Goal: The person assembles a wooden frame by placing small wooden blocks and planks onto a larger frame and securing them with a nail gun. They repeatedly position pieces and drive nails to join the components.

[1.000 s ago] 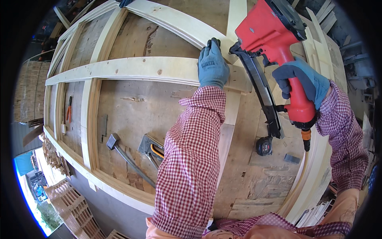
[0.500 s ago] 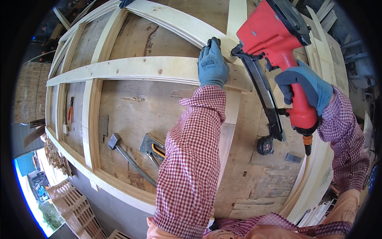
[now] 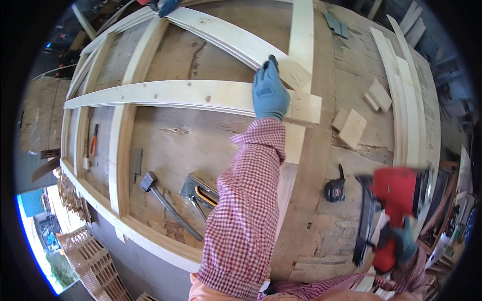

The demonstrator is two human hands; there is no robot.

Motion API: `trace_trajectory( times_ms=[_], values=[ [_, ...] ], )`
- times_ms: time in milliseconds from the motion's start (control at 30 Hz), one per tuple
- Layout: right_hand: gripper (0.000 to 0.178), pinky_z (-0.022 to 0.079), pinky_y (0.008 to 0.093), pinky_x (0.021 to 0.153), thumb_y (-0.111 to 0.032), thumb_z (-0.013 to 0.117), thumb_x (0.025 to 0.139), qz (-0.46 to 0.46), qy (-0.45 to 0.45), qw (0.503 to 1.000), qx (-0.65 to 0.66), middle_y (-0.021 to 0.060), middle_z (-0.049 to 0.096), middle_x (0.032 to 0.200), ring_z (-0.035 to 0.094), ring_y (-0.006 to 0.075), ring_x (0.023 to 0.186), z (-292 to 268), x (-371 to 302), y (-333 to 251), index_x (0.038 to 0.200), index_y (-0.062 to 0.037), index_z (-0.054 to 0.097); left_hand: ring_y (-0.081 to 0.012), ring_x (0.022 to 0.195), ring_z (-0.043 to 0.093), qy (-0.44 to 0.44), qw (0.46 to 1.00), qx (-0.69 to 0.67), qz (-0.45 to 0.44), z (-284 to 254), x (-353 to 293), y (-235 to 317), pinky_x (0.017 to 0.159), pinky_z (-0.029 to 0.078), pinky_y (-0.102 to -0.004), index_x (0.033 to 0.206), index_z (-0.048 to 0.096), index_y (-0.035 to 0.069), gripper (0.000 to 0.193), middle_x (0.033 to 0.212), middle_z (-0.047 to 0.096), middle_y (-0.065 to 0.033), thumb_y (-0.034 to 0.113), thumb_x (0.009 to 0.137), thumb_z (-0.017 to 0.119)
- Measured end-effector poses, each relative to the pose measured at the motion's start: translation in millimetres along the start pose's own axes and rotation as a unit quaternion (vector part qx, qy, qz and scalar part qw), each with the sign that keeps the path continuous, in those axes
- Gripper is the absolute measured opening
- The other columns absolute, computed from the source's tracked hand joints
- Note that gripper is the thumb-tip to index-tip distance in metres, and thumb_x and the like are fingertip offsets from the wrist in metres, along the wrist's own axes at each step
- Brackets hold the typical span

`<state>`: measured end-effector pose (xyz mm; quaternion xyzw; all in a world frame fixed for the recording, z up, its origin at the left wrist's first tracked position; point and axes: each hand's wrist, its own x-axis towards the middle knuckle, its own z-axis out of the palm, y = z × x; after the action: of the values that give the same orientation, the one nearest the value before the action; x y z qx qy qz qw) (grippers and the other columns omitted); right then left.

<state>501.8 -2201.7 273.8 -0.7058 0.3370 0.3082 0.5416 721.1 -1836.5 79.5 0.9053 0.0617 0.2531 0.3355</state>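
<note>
My left hand (image 3: pixel 271 95), in a blue-grey glove, lies palm down with fingers stretched out where boards of a wooden frame meet. Its palm is over the long crosswise board (image 3: pixel 201 94), and its fingertips rest on the slanting board (image 3: pixel 236 37). At the lower right my right hand (image 3: pixel 404 241), gloved alike and blurred, is wrapped round the handle of a red nail gun (image 3: pixel 394 188). The gun's long black magazine hangs on its left side. Just left of the gun, a black tape measure (image 3: pixel 335 191) lies on the worn plywood table (image 3: pixel 306 200).
A hammer (image 3: pixel 170 205), a staple gun (image 3: pixel 198 193) and orange-handled pliers (image 3: pixel 94 140) lie within the frame. Wood blocks (image 3: pixel 353 129) and long strips (image 3: pixel 409 95) are to the right. Another person's dark-blue gloved hand (image 3: pixel 168 7) touches the frame's far end.
My right hand has swung the nail gun from above the board joint down to the lower right, uncovering wood blocks. My left hand stays at the joint. The other person's hand shows more.
</note>
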Motion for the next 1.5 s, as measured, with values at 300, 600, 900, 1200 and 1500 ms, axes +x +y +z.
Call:
trace_trajectory(
  times_ms=[300,600,900,1200,1500],
  values=[
    [0.009,0.045,0.0326,0.04,-0.002,0.05,0.075,0.029,0.066,0.995,0.068,0.016,0.054,0.054,0.055,0.0245,0.043,-53,-9,192,0.069,0.0042,0.052,-0.0371,0.115,0.041,0.039,0.997,0.036,0.05,-9,-6,11,0.102,0.031,-0.0453,0.132,0.039,0.003,0.056,0.123,0.05,-0.0167,0.001,0.077,0.047],
    [0.031,0.046,0.0357,0.08,-0.022,0.062,0.082,-0.257,0.088,0.933,-0.236,0.0096,0.059,0.101,0.056,0.0233,0.092,-74,67,323,0.108,-0.0055,0.057,-0.0198,0.099,0.059,0.007,0.814,-0.516,-0.265,-61,-82,40,0.091,0.047,-0.0303,0.115,0.049,-0.002,0.028,0.105,0.059,-0.0135,-0.007,0.087,0.046],
    [0.049,0.049,0.0355,0.079,-0.016,0.071,0.069,-0.111,0.111,0.988,0.005,0.0116,0.063,0.099,0.061,0.0244,0.088,-59,12,227,0.113,-0.002,0.055,-0.0352,0.122,0.041,-0.162,0.978,-0.028,-0.13,-244,-413,134,0.103,0.031,-0.0416,0.131,0.036,-0.001,0.059,0.129,0.046,-0.0215,0.0,0.076,0.059],
    [0.059,0.047,0.042,0.082,-0.031,0.063,0.071,-0.224,0.285,0.901,-0.239,0.0208,0.062,0.101,0.06,0.0377,0.092,-53,-17,213,0.122,-0.0048,0.047,-0.0413,0.131,0.022,-0.26,0.939,0.205,-0.088,-280,-475,130,0.107,0.018,-0.0513,0.138,0.022,-0.003,0.08,0.139,0.028,-0.0244,0.029,0.077,0.063],
    [0.07,0.043,0.0433,0.087,-0.029,0.062,0.074,-0.292,0.144,0.918,-0.226,0.0196,0.054,0.118,0.055,0.0371,0.102,10,-55,230,0.135,-0.0096,0.033,-0.0404,0.137,0.003,-0.401,0.87,0.249,-0.139,-269,-489,112,0.106,-0.004,-0.0562,0.145,0.008,0.004,0.088,0.148,0.007,-0.0256,0.053,0.083,0.05]
  ],
)
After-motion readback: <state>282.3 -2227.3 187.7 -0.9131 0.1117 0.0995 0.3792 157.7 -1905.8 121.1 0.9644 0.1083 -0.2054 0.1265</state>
